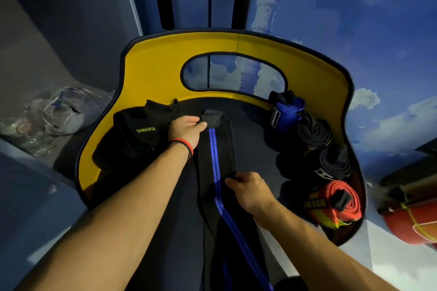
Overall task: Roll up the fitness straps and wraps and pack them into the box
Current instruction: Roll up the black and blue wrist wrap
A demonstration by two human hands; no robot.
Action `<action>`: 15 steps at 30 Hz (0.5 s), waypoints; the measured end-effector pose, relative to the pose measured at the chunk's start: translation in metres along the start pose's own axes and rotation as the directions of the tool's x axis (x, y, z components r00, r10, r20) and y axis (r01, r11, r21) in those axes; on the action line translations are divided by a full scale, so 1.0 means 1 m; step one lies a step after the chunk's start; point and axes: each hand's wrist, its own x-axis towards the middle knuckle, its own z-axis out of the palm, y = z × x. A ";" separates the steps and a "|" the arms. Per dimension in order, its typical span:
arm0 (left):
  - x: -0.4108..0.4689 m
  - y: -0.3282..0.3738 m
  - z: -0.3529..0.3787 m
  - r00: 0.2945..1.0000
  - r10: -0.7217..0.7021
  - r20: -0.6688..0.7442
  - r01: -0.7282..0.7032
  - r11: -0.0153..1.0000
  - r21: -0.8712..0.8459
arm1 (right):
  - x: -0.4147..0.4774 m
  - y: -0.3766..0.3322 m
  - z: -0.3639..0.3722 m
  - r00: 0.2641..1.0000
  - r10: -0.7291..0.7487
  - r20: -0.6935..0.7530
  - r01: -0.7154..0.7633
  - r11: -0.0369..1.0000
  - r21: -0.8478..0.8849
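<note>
RISK: wrap (218, 149) lies flat, unrolled, on the box (160, 64) floor, tail trailing toward the person; a slack or crooked start could roll it skewed | LEFT: left hand (186, 132) pinches the far tab end | RIGHT: right hand (250, 189) pinches the wrap's edge midway | finished rolls (312, 134) line the right wall

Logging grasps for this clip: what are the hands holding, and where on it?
Both hold the black wrap with blue stripes: the left hand grips its far end, the right hand pinches its right edge partway along.
</note>
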 end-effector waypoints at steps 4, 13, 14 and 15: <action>0.007 0.008 0.007 0.995 0.079 0.053 -0.078 0.997 -0.018 | 0.000 -0.001 -0.001 0.999 -0.030 0.021 0.029 1.000 0.009; 0.026 0.009 0.017 0.993 0.117 0.026 -0.120 0.970 0.212 | 0.011 0.006 -0.006 0.998 0.018 -0.054 -0.010 0.991 0.137; 0.028 0.009 0.017 0.993 0.111 0.027 -0.114 0.970 0.213 | 0.012 0.006 -0.005 0.998 0.020 -0.054 -0.013 0.994 0.111; 0.029 0.010 0.017 0.993 0.111 0.027 -0.114 0.970 0.213 | 0.013 0.005 -0.004 0.998 0.013 -0.055 -0.009 0.998 0.063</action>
